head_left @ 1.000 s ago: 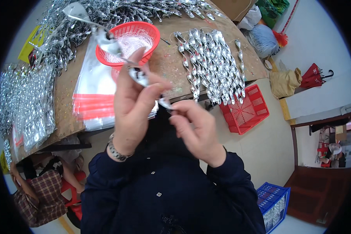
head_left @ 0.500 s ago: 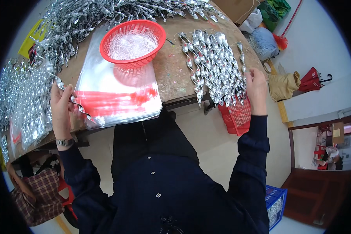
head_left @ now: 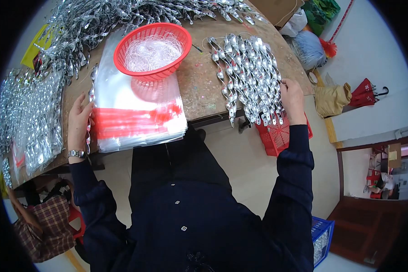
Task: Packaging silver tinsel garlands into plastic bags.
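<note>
Head view: two open hands, left (head_left: 79, 119) on one bag stack (head_left: 138, 120), right (head_left: 291, 94) touching silver spirals (head_left: 249, 77).

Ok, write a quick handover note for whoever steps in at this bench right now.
Left hand: flat on the left edge of the clear bag stack, by a silver spiral piece there.
Right hand: on the right edge of the laid-out silver spirals.
Red basket holds white strings and sits on the bags.
Done: bagged spirals piled far left.
Left: loose spirals at right and along the back.
</note>
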The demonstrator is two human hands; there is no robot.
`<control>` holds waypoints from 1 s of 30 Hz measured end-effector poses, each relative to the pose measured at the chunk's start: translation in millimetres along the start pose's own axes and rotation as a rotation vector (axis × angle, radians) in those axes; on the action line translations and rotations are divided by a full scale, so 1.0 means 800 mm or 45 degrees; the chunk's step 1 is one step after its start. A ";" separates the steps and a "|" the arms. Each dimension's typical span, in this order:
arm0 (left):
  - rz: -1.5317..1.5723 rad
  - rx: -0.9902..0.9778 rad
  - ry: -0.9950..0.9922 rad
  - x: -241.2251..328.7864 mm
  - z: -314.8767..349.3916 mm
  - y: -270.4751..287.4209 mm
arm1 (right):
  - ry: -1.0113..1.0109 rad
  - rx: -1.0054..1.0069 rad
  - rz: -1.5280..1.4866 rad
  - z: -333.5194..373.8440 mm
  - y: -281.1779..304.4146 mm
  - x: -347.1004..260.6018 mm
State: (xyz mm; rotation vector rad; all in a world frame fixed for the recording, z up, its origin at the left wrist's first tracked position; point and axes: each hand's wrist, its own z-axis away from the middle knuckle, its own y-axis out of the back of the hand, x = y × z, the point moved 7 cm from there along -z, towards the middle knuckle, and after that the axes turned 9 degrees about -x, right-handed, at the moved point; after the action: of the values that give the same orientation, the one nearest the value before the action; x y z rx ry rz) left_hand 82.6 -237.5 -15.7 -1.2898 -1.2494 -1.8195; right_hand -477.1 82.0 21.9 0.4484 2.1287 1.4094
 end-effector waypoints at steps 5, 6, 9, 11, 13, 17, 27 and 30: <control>-0.116 -0.012 -0.056 0.002 0.001 -0.002 | 0.056 -0.008 -0.006 0.004 0.001 -0.010; -0.148 0.018 -0.076 0.003 0.002 -0.001 | 0.054 -0.010 -0.007 0.004 0.002 -0.010; -0.307 0.019 -0.100 0.023 0.012 -0.010 | 0.019 -0.040 -0.019 0.004 0.004 -0.005; -0.385 0.043 -0.119 0.025 0.015 -0.007 | 0.043 -0.059 -0.008 0.004 0.004 -0.006; -0.463 0.064 -0.139 0.028 0.016 -0.004 | 0.034 -0.058 -0.026 0.005 0.006 -0.006; -0.511 0.078 -0.126 0.039 0.020 -0.003 | 0.000 -0.060 -0.075 0.012 0.014 -0.007; -0.645 0.170 -0.743 0.172 0.115 -0.086 | 0.138 0.139 -0.507 0.081 0.076 -0.099; -0.703 -0.090 -1.028 0.200 0.136 -0.159 | 0.173 0.065 -0.689 0.115 0.084 -0.143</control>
State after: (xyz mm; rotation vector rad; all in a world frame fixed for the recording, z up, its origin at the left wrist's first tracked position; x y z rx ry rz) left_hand -41.5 -77.8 97.4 -1.9685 -2.1513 -1.7292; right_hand -332.2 114.0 85.0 -0.2062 2.1712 1.0954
